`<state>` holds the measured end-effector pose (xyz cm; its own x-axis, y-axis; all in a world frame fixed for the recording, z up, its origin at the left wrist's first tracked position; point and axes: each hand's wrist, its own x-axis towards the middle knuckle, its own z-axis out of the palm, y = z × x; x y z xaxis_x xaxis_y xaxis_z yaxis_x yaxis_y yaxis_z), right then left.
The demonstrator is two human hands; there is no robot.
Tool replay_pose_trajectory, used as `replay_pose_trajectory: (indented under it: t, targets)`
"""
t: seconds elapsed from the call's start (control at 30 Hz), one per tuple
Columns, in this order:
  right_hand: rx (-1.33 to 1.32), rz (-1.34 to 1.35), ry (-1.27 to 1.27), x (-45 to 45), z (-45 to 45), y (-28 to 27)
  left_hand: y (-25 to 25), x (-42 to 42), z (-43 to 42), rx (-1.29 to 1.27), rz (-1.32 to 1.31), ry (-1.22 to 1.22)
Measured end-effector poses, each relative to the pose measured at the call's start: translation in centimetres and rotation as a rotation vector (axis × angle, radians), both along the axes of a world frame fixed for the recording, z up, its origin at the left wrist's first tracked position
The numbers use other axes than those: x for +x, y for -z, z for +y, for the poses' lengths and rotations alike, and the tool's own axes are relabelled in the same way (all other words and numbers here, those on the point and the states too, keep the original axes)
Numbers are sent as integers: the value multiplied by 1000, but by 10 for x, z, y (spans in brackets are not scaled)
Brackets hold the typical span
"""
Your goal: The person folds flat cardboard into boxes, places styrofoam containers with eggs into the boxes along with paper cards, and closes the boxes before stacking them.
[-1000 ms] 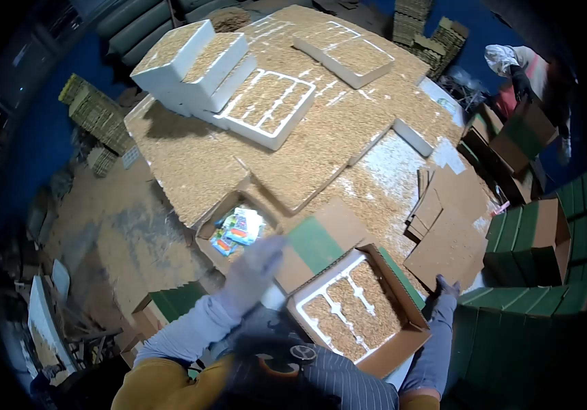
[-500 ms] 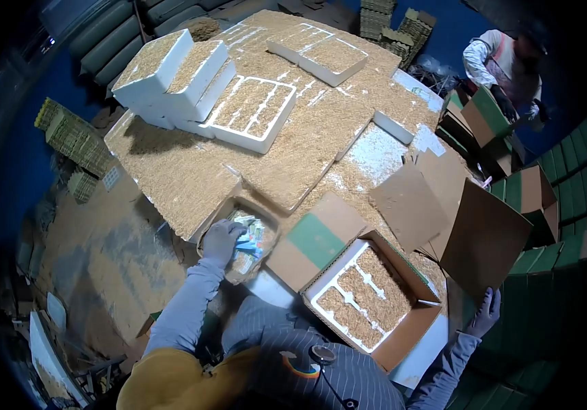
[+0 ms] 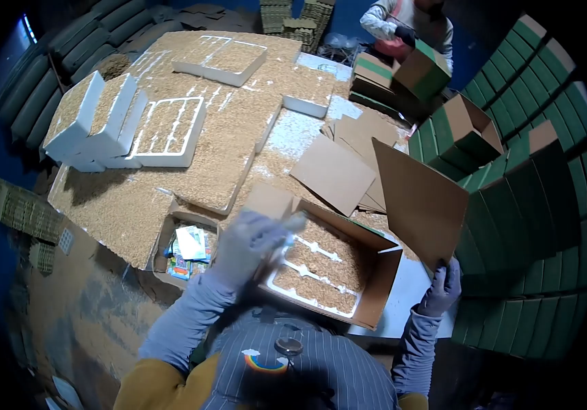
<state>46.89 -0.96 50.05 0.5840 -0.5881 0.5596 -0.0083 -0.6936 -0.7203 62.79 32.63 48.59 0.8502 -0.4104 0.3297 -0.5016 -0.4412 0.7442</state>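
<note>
My gloved left hand (image 3: 249, 246) is blurred over the left edge of an open cardboard box (image 3: 379, 290), its fingers closed on something small and pale that I cannot make out. Inside that box lies a white foam tray (image 3: 310, 266) filled with tan grains. To the left, a smaller box (image 3: 163, 239) holds colourful packets (image 3: 189, 247). My gloved right hand (image 3: 442, 287) pinches the lower corner of a brown cardboard sheet (image 3: 420, 205), which stands tilted up to the right of the open box.
Tan grains cover the large table (image 3: 115, 205), with stacked foam trays (image 3: 91, 123) at its left. Loose cardboard sheets (image 3: 334, 171) lie beyond the box. Green-banded boxes (image 3: 512, 225) are stacked at right. Another person (image 3: 409, 27) handles a box (image 3: 422, 72) at the back.
My left hand has moved from the packets to the open box. My right hand first touched the sheets, then lifted one, and still holds it. The whole view has turned rightward.
</note>
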Motion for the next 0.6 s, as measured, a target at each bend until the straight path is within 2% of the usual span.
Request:
replay_pose_trajectory:
  t: [0.07, 0.17, 0.23, 0.27, 0.3, 0.37, 0.43, 0.47, 0.5, 0.53, 0.6]
  targets:
    - [-24, 0, -10, -2, 5, -2, 10, -9, -23, 125, -316, 161]
    - [-29, -25, -30, -7, 12, 2, 17, -11, -28, 294, -142, 224]
    - [-482, 9, -110, -10, 23, 1, 9, -21, -31, 304, -175, 250]
    - [-659, 99, -187, -12, 29, 3, -1, -27, -33, 313, -205, 263]
    - [-732, 220, -272, -13, 44, -1, -14, -26, -25, 323, -54, 297]
    - [-950, 435, -509, -19, 53, 8, -28, -10, 2, 287, -135, 23]
    - [-893, 707, -784, -18, 66, 9, -56, -3, 11, 187, -141, -168]
    - [-851, 844, -864, -15, 71, 16, -66, -5, 0, 232, -153, -55]
    - [-807, 981, -944, -11, 75, 25, -58, -5, -12, 366, -192, 104]
    - [-808, 986, -934, -3, 77, 36, -44, -9, -27, 567, -227, 238]
    - [-797, 1231, -1034, 13, 79, 52, -1, -17, -59, 981, -240, 462]
